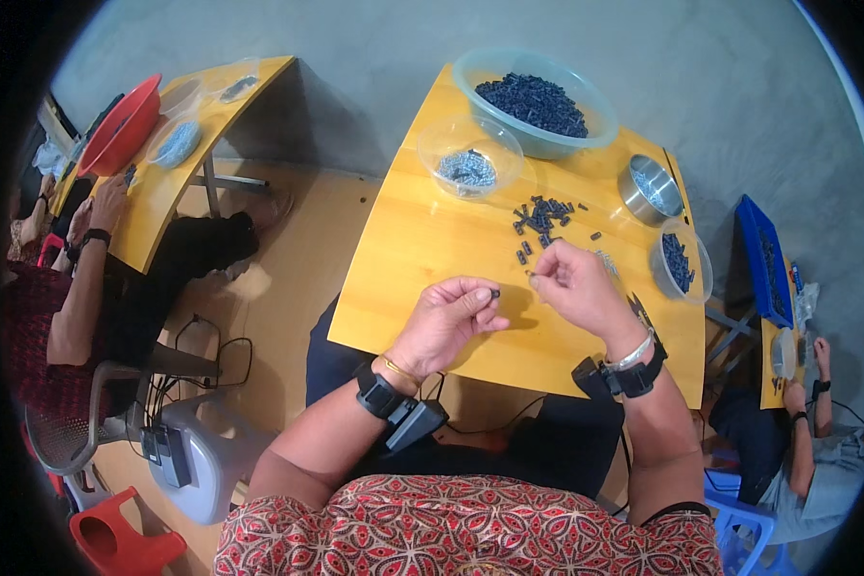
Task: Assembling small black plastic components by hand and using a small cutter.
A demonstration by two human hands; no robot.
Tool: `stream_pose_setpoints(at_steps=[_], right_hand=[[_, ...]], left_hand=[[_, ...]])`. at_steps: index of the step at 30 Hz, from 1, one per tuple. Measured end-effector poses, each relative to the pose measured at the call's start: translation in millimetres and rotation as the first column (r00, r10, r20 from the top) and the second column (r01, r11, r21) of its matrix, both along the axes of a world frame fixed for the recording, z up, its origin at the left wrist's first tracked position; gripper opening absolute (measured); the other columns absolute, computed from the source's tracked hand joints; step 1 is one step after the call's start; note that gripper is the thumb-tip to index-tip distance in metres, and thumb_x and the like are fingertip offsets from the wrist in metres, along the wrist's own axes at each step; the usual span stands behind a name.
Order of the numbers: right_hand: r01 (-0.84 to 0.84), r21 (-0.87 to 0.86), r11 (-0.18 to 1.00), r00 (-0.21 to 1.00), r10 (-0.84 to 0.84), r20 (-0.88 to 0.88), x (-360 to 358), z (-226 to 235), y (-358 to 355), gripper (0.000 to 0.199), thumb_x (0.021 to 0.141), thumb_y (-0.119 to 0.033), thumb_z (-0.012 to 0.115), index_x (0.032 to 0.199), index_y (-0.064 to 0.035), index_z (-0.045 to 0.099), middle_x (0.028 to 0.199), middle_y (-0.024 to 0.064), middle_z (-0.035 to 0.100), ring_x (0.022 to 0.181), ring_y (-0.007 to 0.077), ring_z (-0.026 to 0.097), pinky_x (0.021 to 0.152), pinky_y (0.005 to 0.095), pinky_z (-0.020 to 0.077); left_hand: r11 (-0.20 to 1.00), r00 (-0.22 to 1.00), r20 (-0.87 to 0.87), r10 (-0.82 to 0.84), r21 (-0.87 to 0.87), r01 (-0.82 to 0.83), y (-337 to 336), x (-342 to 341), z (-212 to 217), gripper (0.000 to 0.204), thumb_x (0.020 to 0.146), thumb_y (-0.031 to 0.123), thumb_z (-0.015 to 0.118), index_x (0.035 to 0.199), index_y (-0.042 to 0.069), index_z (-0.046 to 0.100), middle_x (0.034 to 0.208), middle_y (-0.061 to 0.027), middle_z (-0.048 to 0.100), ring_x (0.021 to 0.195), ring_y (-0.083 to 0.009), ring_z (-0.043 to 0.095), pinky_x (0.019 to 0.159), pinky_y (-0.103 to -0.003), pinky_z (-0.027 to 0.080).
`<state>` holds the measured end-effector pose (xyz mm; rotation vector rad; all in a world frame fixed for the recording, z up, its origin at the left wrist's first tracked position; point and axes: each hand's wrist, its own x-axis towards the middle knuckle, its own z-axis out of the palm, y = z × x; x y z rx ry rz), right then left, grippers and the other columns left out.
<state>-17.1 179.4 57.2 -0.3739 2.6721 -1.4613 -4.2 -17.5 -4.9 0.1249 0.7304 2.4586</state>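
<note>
My left hand (451,322): one black piece (494,294), pinched. My right hand (578,290): one tiny part (530,274), pinched. Steel bowl (632,198): one.

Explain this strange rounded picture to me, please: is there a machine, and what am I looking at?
No robot here: a person works bare-handed. A wide fisheye camera on the person's head looks down, so straight edges bend near the picture's rim. The left hand pinches a small dark piece; the right hand pinches something tiny, too small to identify. On the yellow table lies a loose pile of dark pieces. Beyond it stand a large pale-blue basin full of dark pieces and a clear bowl of small parts; to the right are a metal bowl and a clear tub of dark pieces.
</note>
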Motion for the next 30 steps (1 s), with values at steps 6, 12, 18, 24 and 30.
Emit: stream_pose_setpoints(at_steps=[6,12,18,24,30], right_hand=[[-0.06,-0.543,0.837,0.972,0.173,0.159,31.9,1.0,-19.2,0.008,0.08,0.003,0.056,0.085,-0.0011,0.051,0.074,0.0012,0.053,0.064,0.0093,0.055,0.059,0.0216,0.047],[-0.012,-0.627,0.779,0.991,0.092,0.094,37.5,-17.8,-23.0,0.007,0.081,0.005,0.055,0.084,-0.0001,0.051,0.075,0.0028,0.054,0.066,0.0096,0.055,0.062,0.0217,0.0468],[-0.051,-0.593,0.804,0.992,0.108,0.062,36.3,-25.2,-22.8,0.009,0.079,0.007,0.054,0.083,-0.0009,0.051,0.076,0.0022,0.055,0.068,0.0084,0.054,0.062,0.0208,0.0465],[-0.054,-0.56,0.827,0.994,0.099,0.051,37.5,-25.0,-23.2,0.009,0.079,0.007,0.054,0.082,-0.0011,0.051,0.076,0.0018,0.055,0.069,0.0078,0.054,0.063,0.0206,0.0464],[-0.052,-0.562,0.826,0.993,0.104,0.061,37.3,-24.4,-22.9,0.009,0.079,0.007,0.055,0.081,-0.0013,0.052,0.075,0.0015,0.055,0.068,0.0074,0.053,0.062,0.0205,0.0457]], left_hand=[[1.0,1.0,0.01,-0.002,-0.007,0.002,-3.4,1.3,-0.5,0.015,0.087,0.007,0.051,0.098,0.0,0.058,0.08,-0.0047,0.057,0.068,-0.0115,0.054,0.075,-0.033,0.052],[1.0,1.0,-0.026,-0.014,-0.011,0.014,-0.1,3.8,0.4,0.015,0.088,0.006,0.05,0.098,0.0,0.058,0.078,-0.0039,0.057,0.068,-0.0112,0.054,0.074,-0.031,0.051],[0.997,0.995,-0.101,-0.022,-0.077,0.014,0.3,3.9,0.8,0.017,0.087,0.007,0.052,0.1,-0.001,0.058,0.075,-0.0041,0.056,0.07,-0.0114,0.055,0.075,-0.03,0.052],[0.991,0.995,-0.1,0.001,-0.131,-0.014,2.3,5.4,4.8,0.014,0.087,0.001,0.049,0.096,-0.004,0.058,0.074,-0.0057,0.055,0.07,-0.0155,0.058,0.075,-0.031,0.054],[0.988,0.988,-0.15,0.034,-0.143,-0.055,3.1,6.4,3.2,0.014,0.087,0.0,0.049,0.096,-0.005,0.058,0.078,-0.0079,0.058,0.072,-0.0173,0.061,0.075,-0.03,0.054]])
